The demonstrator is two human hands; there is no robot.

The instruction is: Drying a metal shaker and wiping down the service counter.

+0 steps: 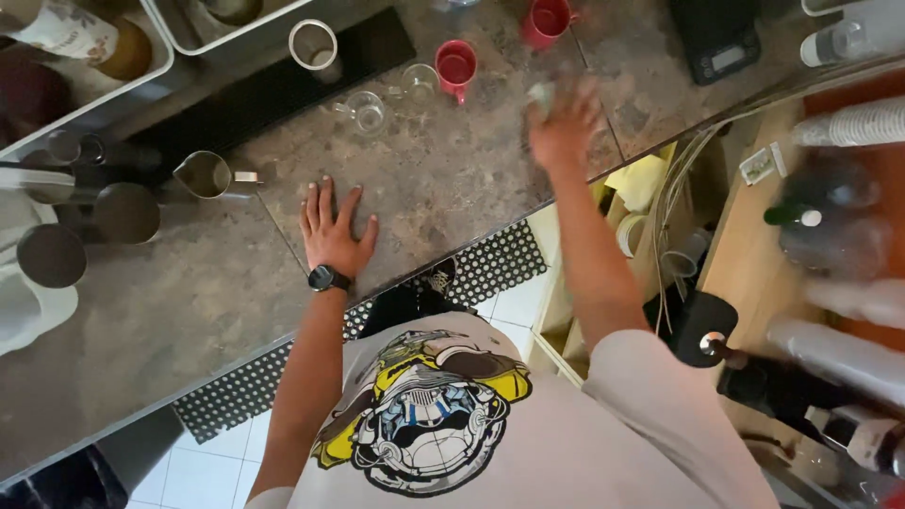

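Note:
My left hand [332,232] lies flat, fingers spread, on the speckled stone counter [443,179], with a black watch on its wrist. My right hand [563,127] is blurred above the counter farther right, closed around a small pale object [541,94] that I cannot make out. Just beyond it stand two red mugs, one [456,67] toward the middle and one [548,19] at the back. Two small clear glass cups [369,113] [419,81] sit left of the nearer mug. A steel milk jug [207,174] stands left of my left hand.
A steel cup [314,45] sits on a black mat at the back. A black scale [716,38] is at the back right. Metal trays, bottles and round steel lids crowd the left. Bottles and stacked cups fill shelves at right. A perforated black floor mat [490,269] lies below.

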